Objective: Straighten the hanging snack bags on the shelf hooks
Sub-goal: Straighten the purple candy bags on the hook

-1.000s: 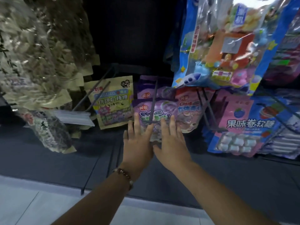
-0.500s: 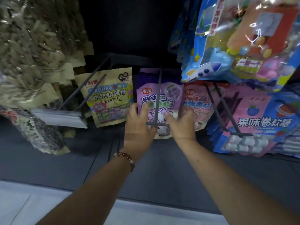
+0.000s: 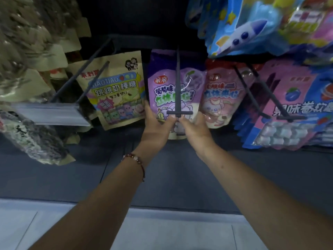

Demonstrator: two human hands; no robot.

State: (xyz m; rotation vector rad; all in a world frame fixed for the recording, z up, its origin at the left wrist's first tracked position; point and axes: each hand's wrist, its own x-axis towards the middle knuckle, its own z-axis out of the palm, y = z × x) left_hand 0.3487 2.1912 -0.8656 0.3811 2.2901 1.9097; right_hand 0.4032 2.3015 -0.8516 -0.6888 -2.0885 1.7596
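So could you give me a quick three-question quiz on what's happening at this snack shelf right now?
1. True or false: both hands hold the purple bag.
2. Which bag hangs directly beside the purple bag on the side of the left hand? A) the yellow bag B) the pink bag C) a red bag
3. Fill in: the black hook runs down the front of the ____ bag, above the right hand.

Key: 1 true; 2 A; 3 purple.

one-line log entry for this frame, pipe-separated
phase: straightening | target: purple bag on centre hook | left hand: grips lower left edge | right hand: grips lower right edge
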